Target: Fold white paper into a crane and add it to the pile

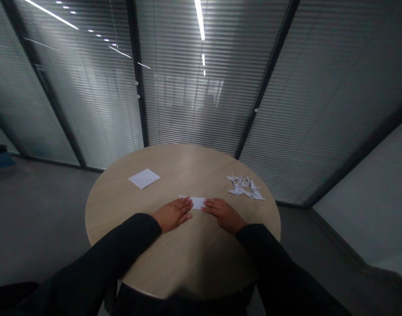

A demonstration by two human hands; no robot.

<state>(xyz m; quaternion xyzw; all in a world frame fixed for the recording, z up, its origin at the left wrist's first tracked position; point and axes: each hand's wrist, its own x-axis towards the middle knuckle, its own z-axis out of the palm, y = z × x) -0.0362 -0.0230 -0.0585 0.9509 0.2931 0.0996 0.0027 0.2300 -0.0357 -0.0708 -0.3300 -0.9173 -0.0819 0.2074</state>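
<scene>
Both hands rest, fingers open, on a paper strip near origami cranes and a sheet.

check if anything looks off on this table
Nothing really stands out. The paper cranes lie in a loose heap on the round wooden table, which is merely untidy. The folded paper strip between the left hand and right hand lies flat, as does the square sheet.
</scene>
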